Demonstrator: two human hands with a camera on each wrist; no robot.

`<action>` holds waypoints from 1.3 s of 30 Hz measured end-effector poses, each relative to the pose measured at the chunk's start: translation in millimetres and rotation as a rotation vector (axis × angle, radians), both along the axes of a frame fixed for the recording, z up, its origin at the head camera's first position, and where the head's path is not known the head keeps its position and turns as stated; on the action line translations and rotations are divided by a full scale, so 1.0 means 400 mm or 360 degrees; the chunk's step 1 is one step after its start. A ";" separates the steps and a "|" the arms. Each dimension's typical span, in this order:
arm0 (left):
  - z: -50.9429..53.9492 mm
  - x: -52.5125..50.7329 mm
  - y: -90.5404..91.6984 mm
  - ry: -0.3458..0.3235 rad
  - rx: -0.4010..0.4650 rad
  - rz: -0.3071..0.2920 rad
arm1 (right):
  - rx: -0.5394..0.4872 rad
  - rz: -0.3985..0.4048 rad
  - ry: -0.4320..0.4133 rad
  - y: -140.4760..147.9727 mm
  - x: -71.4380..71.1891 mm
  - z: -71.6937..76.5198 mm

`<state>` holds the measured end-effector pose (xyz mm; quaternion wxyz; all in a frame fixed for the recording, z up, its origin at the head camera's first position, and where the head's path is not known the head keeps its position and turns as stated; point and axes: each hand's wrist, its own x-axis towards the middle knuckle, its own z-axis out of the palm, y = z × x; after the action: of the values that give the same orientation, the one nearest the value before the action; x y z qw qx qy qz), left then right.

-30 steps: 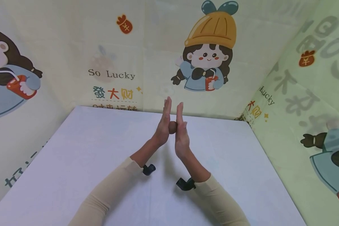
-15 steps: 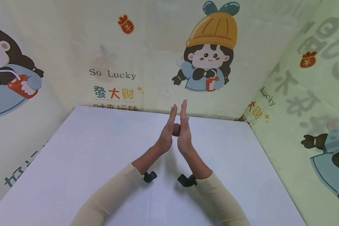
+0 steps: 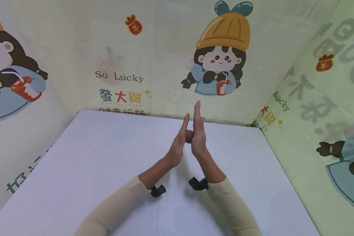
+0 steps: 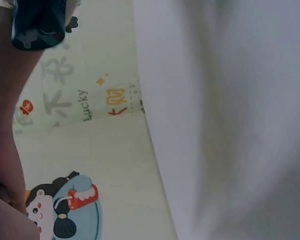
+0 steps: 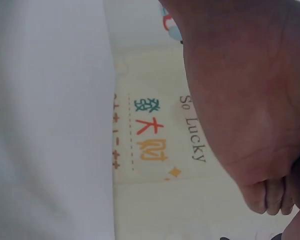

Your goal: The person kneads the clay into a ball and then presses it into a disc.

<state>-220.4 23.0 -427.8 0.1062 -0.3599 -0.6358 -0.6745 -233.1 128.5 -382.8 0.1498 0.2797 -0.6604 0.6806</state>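
Observation:
A small brown ball (image 3: 189, 136) sits between the two palms, held above the table in the head view. My left hand (image 3: 176, 149) presses it from the left with straight fingers pointing up and away. From the other side my right hand (image 3: 199, 139) presses flat against it, its fingertips reaching farther forward than the left ones. The palms stand apart by about the ball's width. Part of a hand (image 5: 250, 100) fills the right side of the right wrist view; the ball cannot be made out clearly there. The left wrist view shows only a forearm and hand parts at its left edge.
A white table (image 3: 112, 157) lies beneath the hands. Behind it and at both sides hangs a pale cloth (image 3: 165, 59) printed with cartoon figures and lettering. Dark wrist cameras, one by the left cuff (image 3: 158, 191) and one by the right cuff (image 3: 198, 184), stick out inward.
The left hand has slid back toward the person while the right hand has slid forward along it. The ball, still between the palms, has shifted slightly to the right.

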 end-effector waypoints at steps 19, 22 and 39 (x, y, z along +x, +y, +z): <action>0.066 0.046 0.008 -0.0009 0.0143 0.0045 | -0.0182 0.0170 -0.0180 -0.006 -0.002 -0.017; 0.075 0.041 0.002 -0.0035 0.0180 0.0072 | -0.0165 0.0164 -0.0185 -0.013 0.002 -0.024; 0.113 -0.019 -0.039 -0.0089 0.0328 0.0170 | 0.0015 0.0080 -0.0087 -0.066 0.031 -0.048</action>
<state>-228.0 7.6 -382.6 0.1606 -0.2937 -0.5839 -0.7396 -220.5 102.1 -402.0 0.1131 0.2782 -0.6603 0.6884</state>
